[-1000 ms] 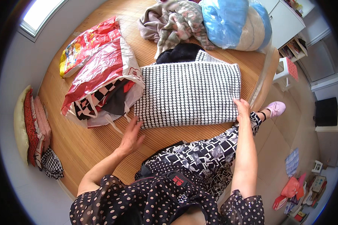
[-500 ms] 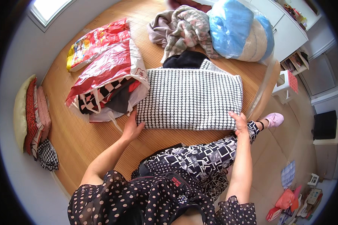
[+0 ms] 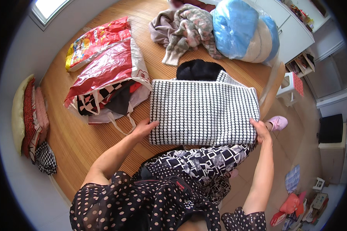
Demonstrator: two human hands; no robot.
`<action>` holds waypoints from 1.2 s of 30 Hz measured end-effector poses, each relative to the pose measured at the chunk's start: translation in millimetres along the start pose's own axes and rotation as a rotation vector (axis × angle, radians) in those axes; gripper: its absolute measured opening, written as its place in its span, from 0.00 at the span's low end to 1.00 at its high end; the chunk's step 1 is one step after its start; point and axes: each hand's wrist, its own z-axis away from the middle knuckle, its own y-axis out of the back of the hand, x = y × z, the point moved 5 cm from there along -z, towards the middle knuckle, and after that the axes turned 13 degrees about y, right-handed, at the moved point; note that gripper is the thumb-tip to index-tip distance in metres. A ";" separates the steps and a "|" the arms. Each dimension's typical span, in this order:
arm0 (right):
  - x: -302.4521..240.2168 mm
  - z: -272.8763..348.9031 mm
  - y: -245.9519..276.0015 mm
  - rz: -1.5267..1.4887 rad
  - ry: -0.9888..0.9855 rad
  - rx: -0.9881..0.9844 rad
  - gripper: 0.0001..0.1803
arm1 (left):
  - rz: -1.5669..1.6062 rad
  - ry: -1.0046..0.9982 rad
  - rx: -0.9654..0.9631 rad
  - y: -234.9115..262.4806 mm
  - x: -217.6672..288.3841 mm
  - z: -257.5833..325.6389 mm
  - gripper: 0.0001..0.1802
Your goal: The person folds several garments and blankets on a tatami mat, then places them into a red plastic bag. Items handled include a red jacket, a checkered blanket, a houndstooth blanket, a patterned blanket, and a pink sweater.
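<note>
Black-and-white houndstooth cloth [image 3: 202,111], folded flat, left hand [image 3: 144,128] touching its corner.

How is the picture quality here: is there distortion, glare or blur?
Head view: the fisheye bends the bamboo mat's edge and leaves black corners; the window is washed out white; the checked cloth and both hands, left and right, look sharp.

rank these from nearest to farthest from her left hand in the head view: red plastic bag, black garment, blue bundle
1. Red plastic bag: just up and left of the left hand, on the mat.
2. Black garment: beyond the checked cloth, toward the middle.
3. Blue bundle: far end of the mat, up and right.
</note>
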 end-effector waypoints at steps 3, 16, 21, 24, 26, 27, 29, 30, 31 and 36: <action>10.0 -25.8 16.5 -0.201 -0.008 -0.004 0.24 | 0.193 0.026 -0.050 -3.4 4.9 -0.9 0.27; 17.8 -58.0 6.5 -0.281 -0.008 0.090 0.20 | 0.639 0.304 -0.282 -17.2 5.9 -27.3 0.26; -6.0 -41.9 -21.9 -0.231 0.045 0.022 0.18 | 0.476 0.082 -0.355 -31.1 38.5 -17.8 0.23; -36.8 -22.0 -66.5 -0.058 0.231 -0.026 0.22 | 0.335 -0.146 -0.499 -77.1 83.4 0.4 0.22; -42.6 -23.0 -98.5 0.230 0.380 -0.052 0.27 | 0.205 -0.353 -0.496 -110.9 100.5 2.9 0.21; -56.7 -12.4 -127.9 0.349 0.400 -0.085 0.33 | 0.146 -0.442 -0.452 -128.4 105.1 2.3 0.21; -52.0 -11.1 -152.9 0.464 0.511 -0.075 0.40 | -0.193 -0.502 -0.150 -158.2 109.7 6.7 0.21; -60.9 -1.0 -166.2 0.731 0.548 -0.063 0.45 | -0.345 -0.527 -0.058 -169.6 114.3 9.5 0.21; -65.3 2.9 -176.8 0.725 0.579 -0.102 0.46 | -0.459 -0.555 -0.095 -177.8 118.0 11.4 0.22; -55.8 -6.8 -178.5 0.858 0.583 -0.037 0.47 | -0.409 -0.680 -0.109 -167.6 99.7 4.7 0.21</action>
